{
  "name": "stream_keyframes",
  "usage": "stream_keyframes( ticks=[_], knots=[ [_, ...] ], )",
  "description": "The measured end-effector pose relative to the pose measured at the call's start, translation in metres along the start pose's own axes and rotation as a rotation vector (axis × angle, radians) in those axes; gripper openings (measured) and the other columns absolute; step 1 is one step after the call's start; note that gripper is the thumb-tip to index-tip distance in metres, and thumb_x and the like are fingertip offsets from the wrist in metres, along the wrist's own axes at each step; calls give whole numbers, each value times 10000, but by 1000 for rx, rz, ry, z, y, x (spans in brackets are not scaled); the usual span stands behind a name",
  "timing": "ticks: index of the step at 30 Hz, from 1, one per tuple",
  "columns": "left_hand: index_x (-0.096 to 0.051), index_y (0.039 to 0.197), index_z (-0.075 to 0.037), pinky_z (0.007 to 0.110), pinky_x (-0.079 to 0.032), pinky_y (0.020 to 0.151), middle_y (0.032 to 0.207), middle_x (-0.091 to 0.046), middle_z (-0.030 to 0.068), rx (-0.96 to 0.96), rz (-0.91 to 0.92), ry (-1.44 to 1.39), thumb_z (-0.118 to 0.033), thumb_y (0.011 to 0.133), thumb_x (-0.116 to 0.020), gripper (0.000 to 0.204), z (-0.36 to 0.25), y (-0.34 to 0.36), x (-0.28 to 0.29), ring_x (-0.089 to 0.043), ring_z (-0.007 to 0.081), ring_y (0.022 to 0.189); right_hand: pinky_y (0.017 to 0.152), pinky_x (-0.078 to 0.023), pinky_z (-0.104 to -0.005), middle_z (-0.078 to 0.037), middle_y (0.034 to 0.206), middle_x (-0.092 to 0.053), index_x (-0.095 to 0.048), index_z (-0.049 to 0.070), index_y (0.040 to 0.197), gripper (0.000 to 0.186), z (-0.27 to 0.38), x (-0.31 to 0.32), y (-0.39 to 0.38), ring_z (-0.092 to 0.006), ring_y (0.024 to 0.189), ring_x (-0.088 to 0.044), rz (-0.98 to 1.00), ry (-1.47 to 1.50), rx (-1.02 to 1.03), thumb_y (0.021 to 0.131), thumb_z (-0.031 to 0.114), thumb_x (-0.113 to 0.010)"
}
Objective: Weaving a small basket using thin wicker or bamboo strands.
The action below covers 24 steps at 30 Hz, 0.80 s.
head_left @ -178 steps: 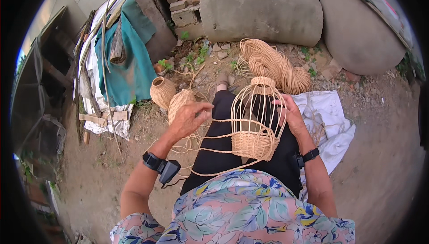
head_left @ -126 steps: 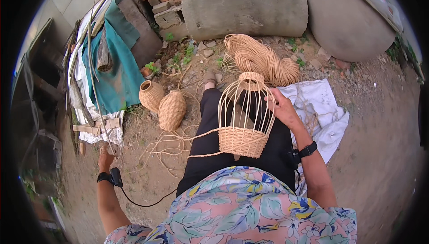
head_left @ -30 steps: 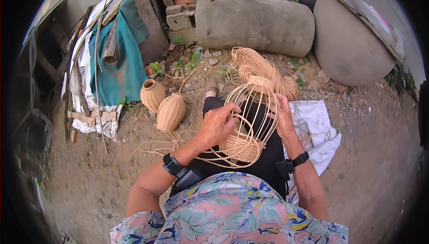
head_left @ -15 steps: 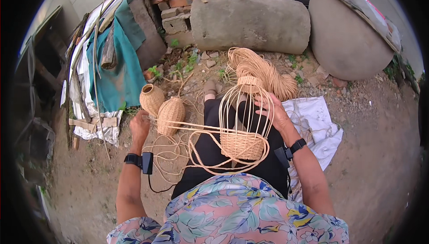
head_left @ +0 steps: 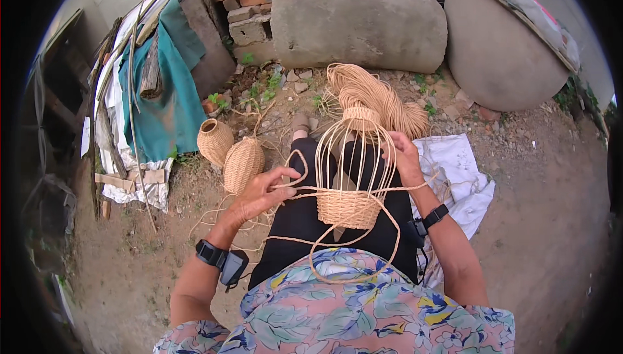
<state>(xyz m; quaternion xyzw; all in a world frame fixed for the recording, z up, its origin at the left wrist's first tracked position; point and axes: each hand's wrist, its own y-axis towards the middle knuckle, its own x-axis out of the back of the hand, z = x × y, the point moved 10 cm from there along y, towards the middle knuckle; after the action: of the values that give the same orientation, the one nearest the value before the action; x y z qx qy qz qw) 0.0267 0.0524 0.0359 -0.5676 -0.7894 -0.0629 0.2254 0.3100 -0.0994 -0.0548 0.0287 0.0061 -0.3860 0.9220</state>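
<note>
A partly woven basket [head_left: 350, 210] rests on my lap, with a tightly woven near end, bare upright ribs in the middle and a woven band at the far end. My right hand [head_left: 403, 159] grips its ribs on the right side, some fingertips hidden behind them. To the left of the basket, my left hand [head_left: 267, 190] is closed on a strand of tan cord [head_left: 354, 280]. That cord runs across the ribs just above the weave, sticks out to the right past my right wrist, and hangs in a wide loop over my shirt.
Two finished-looking woven vessels, an open-necked one [head_left: 215, 141] and a rounder one [head_left: 244, 162], lie on the ground at left. A thick hank of cord [head_left: 405, 119] lies beyond the basket. White sheeting [head_left: 464, 172] is at right; a stone cylinder [head_left: 360, 29] lies behind.
My left hand has come in from the far left toward the basket, and the pulled strands have slackened into a larger loop. My right hand stays on the ribs.
</note>
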Motion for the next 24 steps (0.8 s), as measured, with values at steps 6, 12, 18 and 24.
stream_keyframes(
  ticks=[6, 12, 18, 24],
  knots=[
    [-614, 987, -70, 390, -429, 522, 576, -536, 119, -213, -111, 584, -521, 829, -669, 481, -11, 20, -38, -555, 254, 538, 1019, -384, -357, -201, 1234, -572, -497, -12, 1294, 546, 77, -13, -24, -297, 1179, -526, -147, -136, 64, 893, 345, -601],
    [-611, 774, -30, 382, -427, 503, 589, -567, 100, -386, 6, 535, -383, 913, -620, 379, -25, 21, -51, -543, 243, 512, 1074, -318, -420, -257, 1351, -452, -398, 14, 1373, 715, 92, -53, -15, -391, 1289, -392, 63, -633, 25, 754, 271, -645],
    [-634, 874, 4, 322, -449, 571, 674, -598, 86, -88, -126, 336, -287, 945, -577, 306, 96, 12, 49, -562, 186, 595, 1067, -318, -428, -245, 1326, -472, -403, 41, 1381, 717, 79, -44, -15, -406, 1264, -402, 91, -623, 8, 724, 218, -627],
    [-688, 958, -69, 471, -524, 723, 910, -679, 207, 504, -307, 1358, -298, 878, -590, 262, 320, -205, 304, -657, 381, 818, 1063, -321, -422, -238, 1316, -489, -446, 41, 1346, 669, 67, -43, -6, -381, 1270, -413, 47, -529, 35, 733, 234, -633]
  ],
)
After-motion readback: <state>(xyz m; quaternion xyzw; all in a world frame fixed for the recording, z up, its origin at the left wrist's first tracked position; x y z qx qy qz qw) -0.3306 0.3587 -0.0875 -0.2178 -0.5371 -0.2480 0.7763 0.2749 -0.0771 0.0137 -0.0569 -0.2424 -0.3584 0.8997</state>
